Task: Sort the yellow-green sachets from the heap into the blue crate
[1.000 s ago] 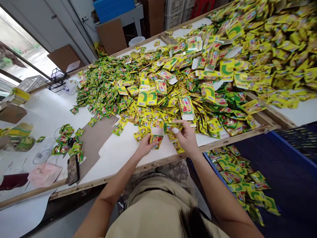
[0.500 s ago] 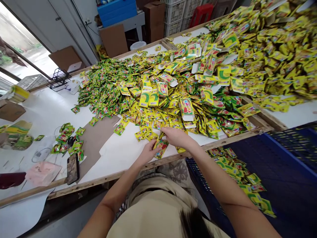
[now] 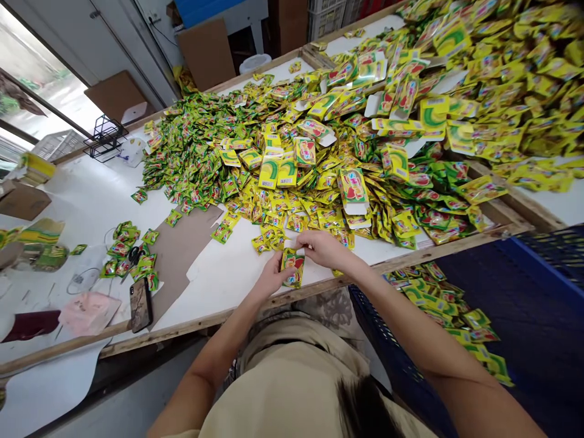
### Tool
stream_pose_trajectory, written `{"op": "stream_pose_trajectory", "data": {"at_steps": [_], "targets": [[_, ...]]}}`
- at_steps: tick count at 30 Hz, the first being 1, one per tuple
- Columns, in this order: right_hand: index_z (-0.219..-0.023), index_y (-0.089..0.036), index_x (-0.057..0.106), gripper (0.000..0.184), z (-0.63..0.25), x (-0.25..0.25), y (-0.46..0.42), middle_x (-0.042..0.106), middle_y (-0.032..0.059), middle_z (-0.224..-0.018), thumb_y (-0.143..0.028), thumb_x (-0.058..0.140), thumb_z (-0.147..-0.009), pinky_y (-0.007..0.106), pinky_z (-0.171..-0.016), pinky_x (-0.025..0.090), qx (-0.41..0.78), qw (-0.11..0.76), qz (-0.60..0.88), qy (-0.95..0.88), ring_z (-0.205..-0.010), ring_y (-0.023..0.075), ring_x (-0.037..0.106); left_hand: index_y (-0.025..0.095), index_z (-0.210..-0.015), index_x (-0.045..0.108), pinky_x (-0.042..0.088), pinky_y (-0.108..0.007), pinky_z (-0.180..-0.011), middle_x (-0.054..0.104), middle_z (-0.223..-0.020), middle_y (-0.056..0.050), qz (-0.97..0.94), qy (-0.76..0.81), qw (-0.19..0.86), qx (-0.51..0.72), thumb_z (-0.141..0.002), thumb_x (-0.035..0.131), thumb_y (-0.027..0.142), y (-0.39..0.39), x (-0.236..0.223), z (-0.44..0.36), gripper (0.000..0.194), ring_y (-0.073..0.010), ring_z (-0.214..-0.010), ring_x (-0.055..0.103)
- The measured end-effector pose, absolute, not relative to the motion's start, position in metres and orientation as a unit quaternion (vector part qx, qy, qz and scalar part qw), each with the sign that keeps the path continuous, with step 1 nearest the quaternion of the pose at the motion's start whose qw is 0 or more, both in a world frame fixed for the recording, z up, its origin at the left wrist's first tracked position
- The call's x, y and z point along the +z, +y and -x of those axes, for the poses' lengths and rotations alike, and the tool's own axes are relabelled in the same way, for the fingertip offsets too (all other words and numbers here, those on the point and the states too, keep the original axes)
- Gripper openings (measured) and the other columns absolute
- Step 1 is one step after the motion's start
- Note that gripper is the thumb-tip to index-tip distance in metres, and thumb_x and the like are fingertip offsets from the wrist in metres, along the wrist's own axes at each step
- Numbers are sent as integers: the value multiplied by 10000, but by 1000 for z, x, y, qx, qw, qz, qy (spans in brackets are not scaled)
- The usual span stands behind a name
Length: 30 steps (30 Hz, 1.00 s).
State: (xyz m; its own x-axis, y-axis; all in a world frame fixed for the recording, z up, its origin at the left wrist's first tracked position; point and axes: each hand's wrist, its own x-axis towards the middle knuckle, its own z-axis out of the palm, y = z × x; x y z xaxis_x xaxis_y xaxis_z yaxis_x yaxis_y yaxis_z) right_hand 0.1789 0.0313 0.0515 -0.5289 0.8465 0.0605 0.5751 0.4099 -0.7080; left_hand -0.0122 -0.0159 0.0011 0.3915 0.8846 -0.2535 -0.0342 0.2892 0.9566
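Observation:
A small yellow and green carton [image 3: 292, 269] with red lettering stands near the table's front edge, its white top flap raised. My left hand [image 3: 271, 277] is closed around the carton's left side, the thumb across its front. At the top right, my right hand [image 3: 322, 248] pinches the carton by its flap; the fingertips are partly hidden. Small yellow sachets [image 3: 268, 238] lie just behind my hands. Beyond them, a flat open carton [image 3: 353, 190] rests on a heap of green and yellow sachets [image 3: 196, 140].
A blue crate [image 3: 538, 316] holding more packets [image 3: 438, 301] stands below the table edge on the right. To the left are a phone [image 3: 140, 304], black scissors [image 3: 134, 255], a pink bag [image 3: 90, 312] and brown cardboard [image 3: 182, 243]. A wooden rim [image 3: 219, 317] borders the table.
The carton has turned more upright and now faces me, with its white flap showing. My right hand has shifted slightly to the flap. The camera view has tilted and moved a little.

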Motion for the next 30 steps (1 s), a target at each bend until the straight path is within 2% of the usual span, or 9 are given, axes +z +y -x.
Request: {"op": "stream_pose_trajectory", "data": {"at_steps": [5,9,11,16,20,22,24,27,30], "targets": [[-832,-209,699,400,-176,61,33,677,52,-884,43,434,-669,316,-810,430,353,177,348,-850,-880,200,595,169,-1171,484,466,-298,-825,617,-1068,-56,-472,456,675,337,-690,716,408,-16,9,11,585,-182,-936,576],[-818,-232,704,363,-170,60,35,688,35,-836,19,482,-679,344,-827,425,358,174,348,-849,-857,210,588,163,-1138,508,469,-286,-799,620,-1070,-61,-494,477,649,326,-685,716,415,-15,10,10,559,-182,-926,570],[-845,-233,695,327,-169,56,34,694,34,-861,-15,494,-707,343,-821,433,370,207,377,-823,-870,209,590,156,-1105,528,468,-286,-795,631,-1035,-58,-501,487,636,328,-686,716,409,-16,9,9,524,-181,-907,576],[-949,-191,626,181,-176,35,22,665,61,-912,-252,555,-793,292,-668,465,444,352,500,-655,-785,173,589,143,-1039,566,475,-296,-771,661,-933,-46,-464,491,647,354,-633,758,392,-17,8,8,514,-173,-822,602],[-853,-179,590,309,-176,16,7,589,1,-692,-480,560,-786,258,-568,445,631,331,474,-517,-621,134,543,145,-1022,586,477,-297,-781,677,-946,-50,-450,498,646,363,-593,789,394,-18,12,4,536,-181,-844,614],[-830,-175,574,349,-174,13,4,561,-17,-671,-519,562,-775,249,-569,437,673,330,457,-480,-598,116,524,161,-1065,579,479,-301,-798,680,-979,-49,-435,485,663,369,-612,782,407,-17,13,2,554,-182,-871,620],[-832,-170,567,337,-172,17,6,557,-21,-701,-490,618,-739,236,-570,419,670,329,445,-495,-611,106,506,169,-1078,585,483,-319,-815,684,-992,-57,-386,462,698,388,-674,721,487,-17,14,1,532,-197,-911,625],[-820,-169,556,296,-170,24,13,535,-32,-720,-384,694,-670,224,-566,391,664,312,418,-537,-625,98,473,146,-997,628,483,-347,-834,697,-957,-76,-288,439,747,408,-733,627,572,-12,16,4,501,-228,-948,629],[-811,-176,539,269,-168,26,20,514,-43,-708,-294,696,-627,219,-543,377,694,282,408,-522,-607,93,456,123,-967,644,475,-331,-831,703,-909,-69,-243,415,797,364,-683,721,452,-4,20,12,442,-209,-880,642]]}}
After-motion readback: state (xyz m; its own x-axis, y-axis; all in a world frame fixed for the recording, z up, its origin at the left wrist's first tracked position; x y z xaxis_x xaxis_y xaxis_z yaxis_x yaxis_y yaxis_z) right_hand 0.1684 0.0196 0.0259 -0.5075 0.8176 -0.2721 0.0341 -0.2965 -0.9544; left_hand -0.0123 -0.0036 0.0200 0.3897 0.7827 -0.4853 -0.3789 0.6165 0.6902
